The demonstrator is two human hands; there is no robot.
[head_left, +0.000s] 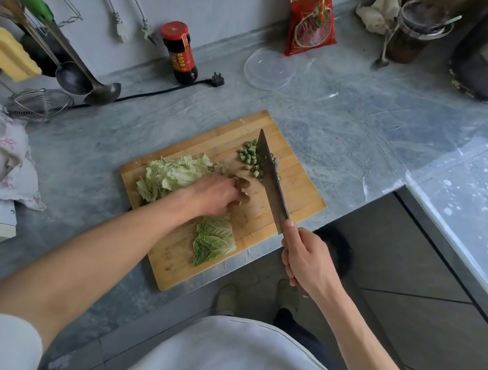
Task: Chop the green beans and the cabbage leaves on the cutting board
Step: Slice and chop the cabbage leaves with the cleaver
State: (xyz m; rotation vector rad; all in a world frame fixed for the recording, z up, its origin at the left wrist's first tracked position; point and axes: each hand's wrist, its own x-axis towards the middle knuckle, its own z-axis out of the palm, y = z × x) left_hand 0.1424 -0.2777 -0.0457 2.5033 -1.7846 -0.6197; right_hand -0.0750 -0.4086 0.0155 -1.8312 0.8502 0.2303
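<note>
Right hand [308, 262], off the near edge of the desk [349, 130]: fingers wrapped round the cleaver [270, 181] handle, thumb up at the blade's heel. Blade runs diagonally away over the wooden cutting board [301, 200], tip toward the far corner; whether its edge touches the wood cannot be told.

Near corner of the board: one whole cabbage leaf [214, 240], flat, uncut.

Mid-board: left hand [220, 194], fingers bent down, resting over the near end of the stacked cabbage leaves [170, 176], which spread toward the board's left edge. Whether it pinches a leaf cannot be told.

Far side, against the blade's left face: green bean pieces [250, 156], already cut short; a few lie on its right side.

Judgement: beans look done; cabbage is next. To do it well, sweep the bean pieces to the far corner with the blade, square the leaf stack, add the stray leaf. Curl the left fingertips under, knuckles guiding the blade's flat. Cut across the ribs in even strips. Risk: loose leaves sliding, extended fingertips near the edge.
</note>
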